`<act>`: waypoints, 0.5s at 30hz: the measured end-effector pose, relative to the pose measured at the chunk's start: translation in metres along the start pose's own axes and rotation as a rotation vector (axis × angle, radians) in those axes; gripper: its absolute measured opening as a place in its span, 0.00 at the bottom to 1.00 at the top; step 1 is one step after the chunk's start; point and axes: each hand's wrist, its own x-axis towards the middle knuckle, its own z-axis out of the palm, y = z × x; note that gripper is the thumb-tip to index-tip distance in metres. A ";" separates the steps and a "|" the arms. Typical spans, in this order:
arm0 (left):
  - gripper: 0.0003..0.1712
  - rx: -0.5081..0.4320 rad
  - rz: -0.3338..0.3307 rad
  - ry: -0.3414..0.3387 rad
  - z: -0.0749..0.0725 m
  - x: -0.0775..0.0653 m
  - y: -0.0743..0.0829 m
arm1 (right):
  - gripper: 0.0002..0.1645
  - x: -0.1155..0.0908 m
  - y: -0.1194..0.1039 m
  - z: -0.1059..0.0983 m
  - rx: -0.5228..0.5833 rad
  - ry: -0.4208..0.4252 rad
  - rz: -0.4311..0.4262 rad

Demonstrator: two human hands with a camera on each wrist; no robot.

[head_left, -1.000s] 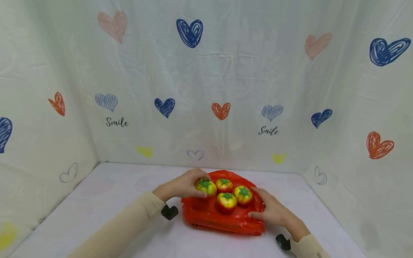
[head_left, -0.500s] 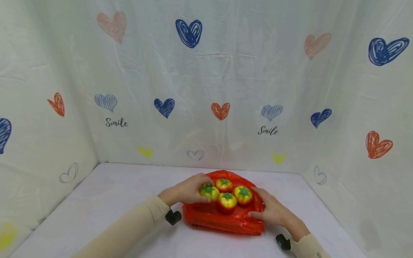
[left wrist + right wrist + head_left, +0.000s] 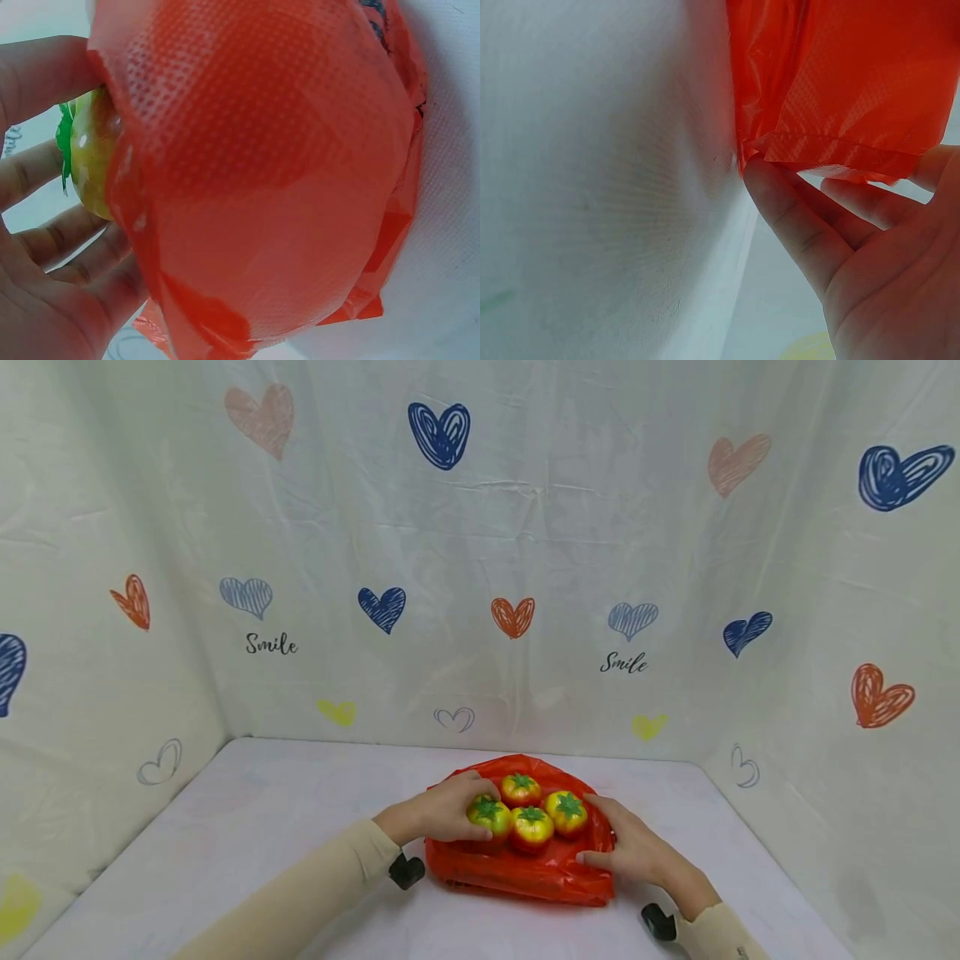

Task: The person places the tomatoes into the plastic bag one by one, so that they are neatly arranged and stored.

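Note:
My left hand (image 3: 453,810) grips a yellow-and-red tomato (image 3: 491,817) with a green leafy top, thumb on the near side and fingers on the far side. Close beside it, three similar tomatoes, a back one (image 3: 521,790), a front one (image 3: 531,829) and a right one (image 3: 567,813), rest on a red plastic bag (image 3: 517,881). The right hand (image 3: 637,847) holds the bag's right side, its fingers (image 3: 795,210) bent against the edge. In the left wrist view, the bag (image 3: 270,187) hides part of the held tomato (image 3: 91,161).
A white-covered table (image 3: 300,793) extends around the bag. Behind and beside it hangs a pale curtain (image 3: 570,560) printed with hearts and "Smile". Through the bag in the left wrist view, a dotted surface shows. A black wrist device (image 3: 407,871) sits below the left hand.
My left hand has moved right and nearer with its tomato, bringing it beside the others. The front and right tomatoes have shifted slightly right. My right hand stays in place.

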 end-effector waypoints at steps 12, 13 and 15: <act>0.23 0.011 -0.031 -0.020 0.008 0.002 0.001 | 0.57 -0.001 -0.001 -0.001 0.008 -0.004 0.007; 0.23 0.013 -0.031 -0.019 0.009 0.002 0.001 | 0.57 -0.001 -0.001 -0.001 0.009 -0.005 0.008; 0.23 0.024 -0.034 -0.018 0.011 0.003 0.001 | 0.57 -0.001 -0.001 -0.001 0.010 -0.007 0.010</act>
